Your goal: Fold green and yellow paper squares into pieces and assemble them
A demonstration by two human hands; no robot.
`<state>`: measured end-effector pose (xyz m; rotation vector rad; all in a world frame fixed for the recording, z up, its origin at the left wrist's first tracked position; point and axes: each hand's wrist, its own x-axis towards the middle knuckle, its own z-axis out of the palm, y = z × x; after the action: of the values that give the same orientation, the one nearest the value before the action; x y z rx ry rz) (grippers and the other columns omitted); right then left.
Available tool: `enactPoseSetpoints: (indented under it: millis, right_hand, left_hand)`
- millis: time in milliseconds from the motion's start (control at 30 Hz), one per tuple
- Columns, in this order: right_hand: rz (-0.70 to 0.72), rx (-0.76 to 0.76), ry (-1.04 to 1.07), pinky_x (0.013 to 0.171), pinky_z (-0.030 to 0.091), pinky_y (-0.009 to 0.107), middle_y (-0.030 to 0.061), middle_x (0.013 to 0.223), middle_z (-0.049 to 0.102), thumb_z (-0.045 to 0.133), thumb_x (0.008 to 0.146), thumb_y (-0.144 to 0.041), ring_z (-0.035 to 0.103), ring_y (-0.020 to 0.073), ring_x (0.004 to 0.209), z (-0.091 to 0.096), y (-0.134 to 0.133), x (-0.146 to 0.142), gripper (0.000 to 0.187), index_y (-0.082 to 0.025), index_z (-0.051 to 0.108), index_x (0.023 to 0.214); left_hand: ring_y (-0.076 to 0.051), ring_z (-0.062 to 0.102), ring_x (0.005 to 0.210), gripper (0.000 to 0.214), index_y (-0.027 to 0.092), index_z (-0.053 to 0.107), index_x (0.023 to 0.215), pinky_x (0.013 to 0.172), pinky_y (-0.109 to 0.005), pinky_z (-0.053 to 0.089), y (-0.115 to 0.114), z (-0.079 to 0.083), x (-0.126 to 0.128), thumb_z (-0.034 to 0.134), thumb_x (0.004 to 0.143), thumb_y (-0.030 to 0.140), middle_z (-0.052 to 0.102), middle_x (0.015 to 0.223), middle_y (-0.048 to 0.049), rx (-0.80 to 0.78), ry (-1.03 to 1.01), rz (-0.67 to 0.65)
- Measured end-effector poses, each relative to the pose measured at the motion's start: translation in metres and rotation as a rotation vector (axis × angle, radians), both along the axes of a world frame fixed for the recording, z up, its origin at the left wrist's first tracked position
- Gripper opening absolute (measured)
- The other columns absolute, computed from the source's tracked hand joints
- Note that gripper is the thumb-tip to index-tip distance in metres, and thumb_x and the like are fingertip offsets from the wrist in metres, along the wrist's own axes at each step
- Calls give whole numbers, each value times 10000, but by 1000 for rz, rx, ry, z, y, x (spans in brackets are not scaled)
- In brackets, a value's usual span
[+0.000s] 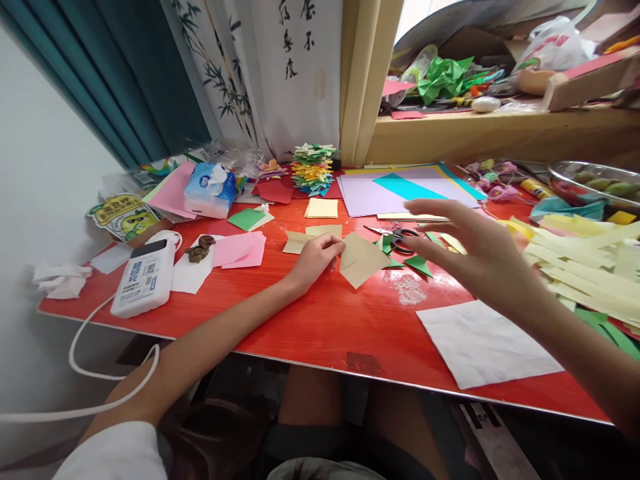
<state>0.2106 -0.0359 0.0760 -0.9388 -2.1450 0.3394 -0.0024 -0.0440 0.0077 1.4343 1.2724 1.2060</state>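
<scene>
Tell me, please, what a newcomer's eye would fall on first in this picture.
Probably the glossy red tabletop across the middle, and the spiky tower of green, yellow and blue folded paper near its back. Next would come the bare left hand at the centre, pinching a square tan paper sheet by its left side. The bare right hand hangs open farther right.

We log open near-side passage over the glossy red tabletop (295,327), tan paper square (363,261), black-handled metal scissors (399,238) and pointed green paper scraps (419,266) obstructing mid-table, tall multicoloured folded-paper stack (314,170) behind.
</scene>
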Motion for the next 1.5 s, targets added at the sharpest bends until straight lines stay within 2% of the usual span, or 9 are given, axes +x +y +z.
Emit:
enactPoseSetpoints:
  millis: [167,233,333,467,533,733,1000,1333,1500]
  right_hand:
    - [205,-351,-13,730,503,346,74,1058,619,542,783,-364,599,213,902,-19,33,-25,384,-196,568,1127]
    - [241,-402,55,705,504,319,66,1017,638,497,810,-363,601,198,895,-28,34,-32,360,-187,582,1113]
    - [294,-370,89,711,487,288,65,1022,638,485,817,-350,600,178,880,-42,25,-38,377,-168,571,1135]
    - [252,-128,-49,651,442,270,55,910,665,407,839,-207,594,148,735,-60,20,-39,362,-164,559,1165]
    - [214,-80,-75,608,417,251,43,872,668,378,840,-167,576,130,680,-66,22,-38,391,-176,531,1200]
    - [226,-136,35,592,380,230,23,886,659,369,844,-175,545,107,673,-68,22,-35,382,-201,554,1177]
    - [263,-351,241,599,373,228,21,867,634,362,839,-206,518,114,702,-72,29,-34,327,-199,652,988]
    - [255,-368,210,622,345,234,14,823,615,360,812,-170,498,116,698,-72,30,-35,300,-183,654,871]
    - [264,-384,175,606,333,230,13,793,604,358,809,-181,483,112,668,-71,30,-36,289,-174,645,839]
  left_hand:
    - [-65,419,480,202,161,500,717,499,-200,345,1,1,-2,474,786,350,450,570,43,44,32,27]
    - [-66,412,493,219,160,514,730,496,-198,340,1,1,-2,475,786,369,456,589,39,53,56,42]
    - [-70,418,552,236,153,534,725,516,-190,333,2,1,-2,486,781,377,481,638,25,85,87,70]
    - [-72,417,560,240,146,550,713,517,-191,327,3,2,-2,500,772,373,488,628,20,83,96,36]
    - [-67,390,502,246,149,550,713,475,-193,303,3,2,-2,500,771,382,454,566,31,59,84,28]
    - [-63,389,461,241,145,566,718,441,-194,295,1,5,-2,504,764,373,442,534,28,34,42,7]
    - [-49,380,458,198,144,582,691,439,-191,309,1,7,0,515,751,319,485,581,22,25,-14,-20]
    - [-58,406,423,284,150,513,644,417,-195,303,1,3,-3,462,794,386,470,528,23,-19,43,-41]
    - [-60,392,415,275,157,531,655,424,-196,297,1,4,-2,512,767,407,436,479,37,42,132,-29]
